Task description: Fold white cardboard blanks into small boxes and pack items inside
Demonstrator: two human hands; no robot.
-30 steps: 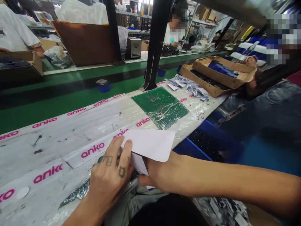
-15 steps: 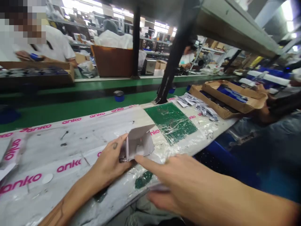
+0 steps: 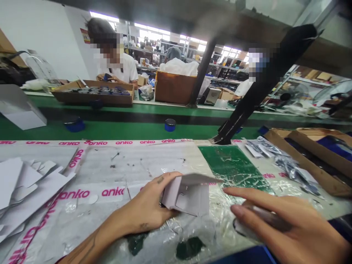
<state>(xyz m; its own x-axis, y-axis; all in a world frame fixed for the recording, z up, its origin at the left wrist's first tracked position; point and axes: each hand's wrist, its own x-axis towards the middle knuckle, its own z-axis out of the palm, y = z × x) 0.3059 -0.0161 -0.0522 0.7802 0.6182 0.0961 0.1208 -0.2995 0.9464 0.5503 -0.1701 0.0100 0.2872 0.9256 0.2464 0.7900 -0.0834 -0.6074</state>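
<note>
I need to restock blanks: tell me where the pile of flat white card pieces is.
The card pile lies at the far left of the table in the head view, left of the left hand, which holds a folded card box.

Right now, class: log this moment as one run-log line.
left hand: holds folded white card box | right hand: grips small white object, identity unclear | bench: taped worktop, green mat, loose card blanks

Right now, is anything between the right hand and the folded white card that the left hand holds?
Nothing visible: only wrinkled plastic film on the table lies between the right hand and the card in the left hand.
</note>
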